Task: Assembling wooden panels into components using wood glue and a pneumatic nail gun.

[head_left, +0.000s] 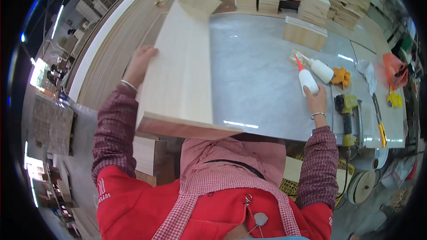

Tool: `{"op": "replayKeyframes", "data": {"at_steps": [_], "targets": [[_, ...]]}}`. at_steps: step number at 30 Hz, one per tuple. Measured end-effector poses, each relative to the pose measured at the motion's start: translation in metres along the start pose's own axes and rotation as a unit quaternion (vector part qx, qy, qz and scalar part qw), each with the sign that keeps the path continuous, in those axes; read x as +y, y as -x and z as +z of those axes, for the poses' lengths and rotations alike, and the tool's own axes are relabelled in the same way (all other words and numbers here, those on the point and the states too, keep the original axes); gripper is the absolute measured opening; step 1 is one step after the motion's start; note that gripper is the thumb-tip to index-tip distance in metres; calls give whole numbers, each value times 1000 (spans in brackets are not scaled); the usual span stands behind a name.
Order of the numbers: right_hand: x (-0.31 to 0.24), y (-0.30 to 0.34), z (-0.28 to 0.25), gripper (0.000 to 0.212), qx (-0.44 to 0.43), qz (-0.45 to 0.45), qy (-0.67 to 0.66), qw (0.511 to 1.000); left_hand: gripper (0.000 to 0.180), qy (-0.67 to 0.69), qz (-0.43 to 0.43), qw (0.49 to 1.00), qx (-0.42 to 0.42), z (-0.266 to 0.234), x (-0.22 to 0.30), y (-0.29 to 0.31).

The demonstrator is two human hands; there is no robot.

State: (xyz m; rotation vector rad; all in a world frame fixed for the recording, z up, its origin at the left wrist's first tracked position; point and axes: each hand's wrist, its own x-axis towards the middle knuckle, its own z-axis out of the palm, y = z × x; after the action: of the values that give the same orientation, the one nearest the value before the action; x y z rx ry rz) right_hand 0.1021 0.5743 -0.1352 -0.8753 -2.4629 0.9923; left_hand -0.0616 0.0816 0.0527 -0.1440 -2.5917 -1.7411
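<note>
A long pale wooden panel (180, 62) lies left of centre, with an upright end board (187, 126) along its near end and another board (198, 2) at its far end. My left hand (141, 64) is closed on the panel's left edge; part of the fingers is hidden. On the right, my right hand (316, 101) holds the lower end of a white glue bottle (307, 81), its red nozzle pointing away from me. A second white bottle (322, 71) lies beside it, next to a crumpled orange cloth (341, 77).
The grey tabletop (253, 75) bears a yellow nail gun (347, 106), a yellow-handled knife (381, 129) and yellow scissors (394, 99) on the right. Stacked boards (304, 33) stand at the back right. Long boards (115, 44) lie along the left.
</note>
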Motion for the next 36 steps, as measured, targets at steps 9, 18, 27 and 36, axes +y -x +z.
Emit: {"op": "replayKeyframes", "data": {"at_steps": [9, 18, 27, 36], "targets": [[24, -17, 15, 61, 89, 63, -167, 980, 24, 154, -104, 982, -45, 96, -132, -16], [-129, -59, 3, 53, 11, 64, -640, 766, 46, -217, 246, 944, -31, 120, -179, -27], [-299, -170, 139, 57, -128, 18, -611, 781, 57, -315, 285, 901, -88, 136, -181, -18], [-372, -230, 241, 61, -115, -6, -548, 829, 58, -297, 257, 913, -110, 132, -167, -23]]}}
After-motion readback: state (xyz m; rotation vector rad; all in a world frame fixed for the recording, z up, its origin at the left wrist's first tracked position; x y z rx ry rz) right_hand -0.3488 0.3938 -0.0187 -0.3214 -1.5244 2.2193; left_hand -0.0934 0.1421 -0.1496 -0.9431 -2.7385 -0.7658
